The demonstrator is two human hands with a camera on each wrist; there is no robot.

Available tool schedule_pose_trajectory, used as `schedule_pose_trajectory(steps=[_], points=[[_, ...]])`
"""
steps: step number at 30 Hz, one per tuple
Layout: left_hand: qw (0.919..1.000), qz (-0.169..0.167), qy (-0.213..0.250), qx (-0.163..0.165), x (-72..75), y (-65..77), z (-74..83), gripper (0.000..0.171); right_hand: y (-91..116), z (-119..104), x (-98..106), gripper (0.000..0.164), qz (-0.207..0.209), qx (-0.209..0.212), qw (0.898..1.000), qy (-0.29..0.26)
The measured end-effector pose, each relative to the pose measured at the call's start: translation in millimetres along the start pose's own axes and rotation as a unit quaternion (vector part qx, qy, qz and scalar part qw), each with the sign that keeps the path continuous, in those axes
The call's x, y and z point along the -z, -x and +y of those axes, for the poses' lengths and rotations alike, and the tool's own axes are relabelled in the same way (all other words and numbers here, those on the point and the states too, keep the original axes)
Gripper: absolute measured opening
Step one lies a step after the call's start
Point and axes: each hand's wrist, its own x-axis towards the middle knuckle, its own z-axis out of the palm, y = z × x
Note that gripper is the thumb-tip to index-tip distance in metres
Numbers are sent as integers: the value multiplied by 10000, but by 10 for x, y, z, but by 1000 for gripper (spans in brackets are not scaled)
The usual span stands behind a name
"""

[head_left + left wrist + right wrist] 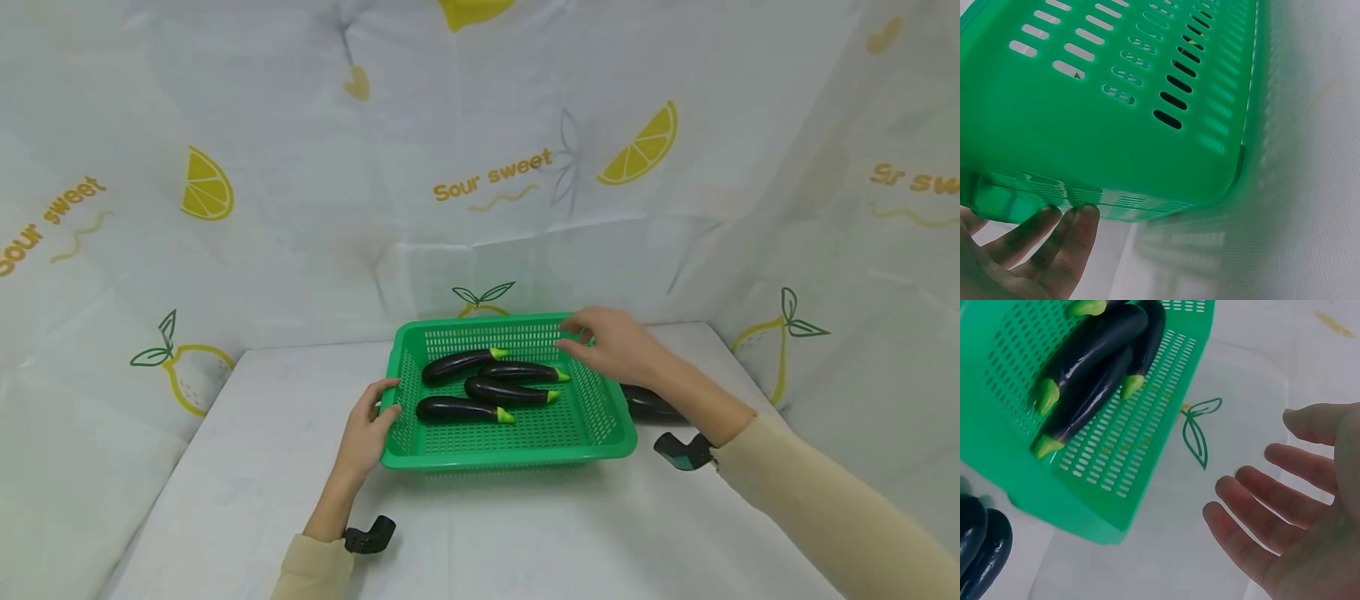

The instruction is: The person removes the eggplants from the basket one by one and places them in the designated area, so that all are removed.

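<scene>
A green plastic basket (480, 461) with slotted walls stands on the white-covered table. Several dark purple eggplants (510, 390) with green stem ends lie inside it. My left hand (363, 437) holds the basket's left rim, thumb over the edge; in the left wrist view its fingers (1079, 240) touch the outer wall under the rim. Above the back right corner of the basket hovers my right hand (618, 343). Its spread, slightly bent fingers (1269, 500) hold nothing in the right wrist view. Right of the basket lie more eggplants (651, 404), partly hidden by my right forearm.
A white cloth (300, 208) printed with lemons and lettering hangs behind the table and at both sides. The basket stands close to the back cloth. White table surface (247, 467) shows left of the basket and in front of it.
</scene>
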Motion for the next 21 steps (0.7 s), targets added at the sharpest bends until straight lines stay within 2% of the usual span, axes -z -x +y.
schedule_pose_trajectory(steps=[11, 21], points=[[10000, 36, 10, 20, -7, -10, 5, 43, -219, -120, -115, 31, -192, 202, 9995, -141], [10000, -5, 72, -31, -3, 27, 27, 43, -408, -96, -314, 34, -373, 315, 9981, -364]])
